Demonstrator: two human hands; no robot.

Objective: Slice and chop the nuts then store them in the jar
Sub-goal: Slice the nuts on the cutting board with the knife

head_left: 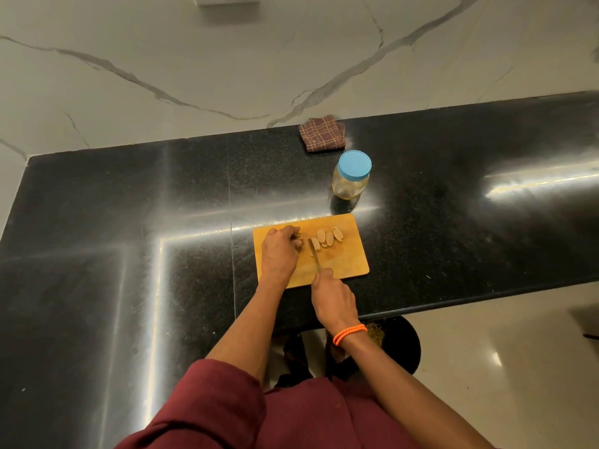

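Observation:
A wooden cutting board (343, 254) lies on the black counter. Several pale nut pieces (325, 237) lie in a row near its far edge. My left hand (280, 251) rests on the board's left part, its curled fingertips holding a small nut piece against the wood. My right hand (334, 298) grips the handle of a knife (314, 254), whose blade points away from me and sits just right of my left fingers, beside the nearest nut piece. Behind the board stands a clear jar (350, 184) with its blue lid on.
A folded brown checked cloth (322, 133) lies at the counter's back by the marble wall. The black granite counter (129, 254) stretches left and right; its front edge runs just below the board. A dark round stool (402, 345) stands on the floor beneath.

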